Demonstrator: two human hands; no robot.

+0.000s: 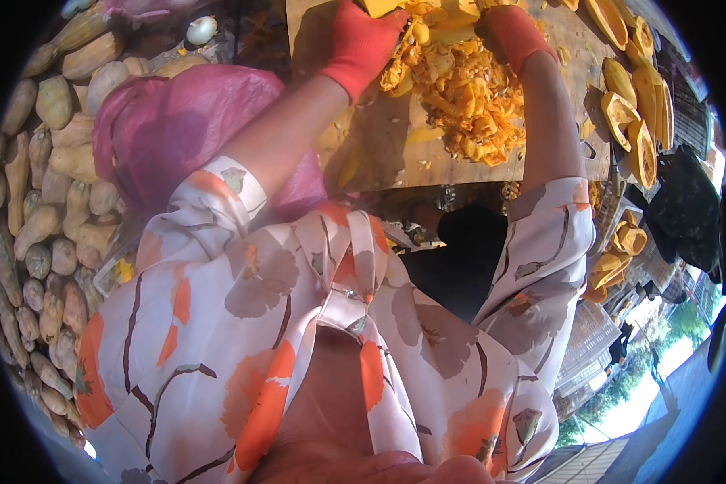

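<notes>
A heap of orange squash pulp and seeds [472,105] is spread on a wooden board [569,157], between the two gloved hands and nearer the body than either. A yellow squash piece [381,6] is touched by the left hand [367,44], but whether it is gripped cannot be told. The right hand [518,34] is held beside the pulp, its fingertips obscured, so its grip cannot be told either. Hollowed squash halves [642,153] are laid at the board's right side.
</notes>
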